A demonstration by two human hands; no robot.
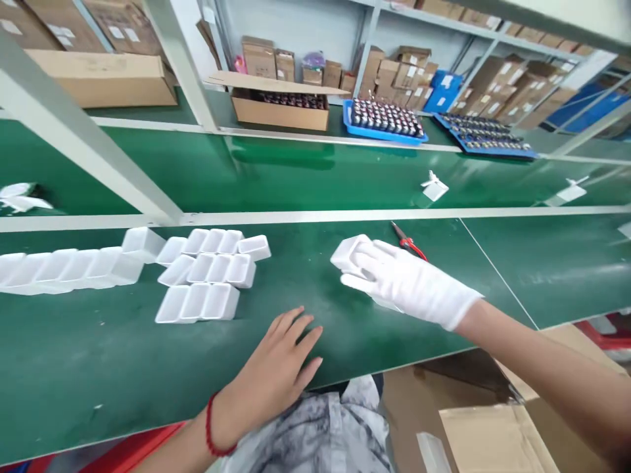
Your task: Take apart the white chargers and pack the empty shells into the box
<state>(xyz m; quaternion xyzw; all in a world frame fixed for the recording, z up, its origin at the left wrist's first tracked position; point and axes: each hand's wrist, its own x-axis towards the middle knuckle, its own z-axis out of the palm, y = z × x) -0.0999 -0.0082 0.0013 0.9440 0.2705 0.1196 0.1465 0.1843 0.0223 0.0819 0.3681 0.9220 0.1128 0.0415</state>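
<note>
My right hand (409,279), in a white glove, grips a small white plastic box (348,251) over the green bench. Part of another white piece shows below the palm; the glove hides most of it. Bare, with a red cord bracelet on the wrist, my left hand (276,358) rests near the bench's front edge, fingers spread and nothing in them. Beyond it to the left, open white boxes (200,302) sit side by side in short rows. A longer row of similar boxes (64,270) runs along the far left.
Red-handled pliers (409,244) lie just behind my right hand. On the green belt beyond the rail is a small white item (434,188). A blue tray of parts (384,121) and an open carton (280,115) stand on the shelf. Cardboard (497,433) lies below the bench.
</note>
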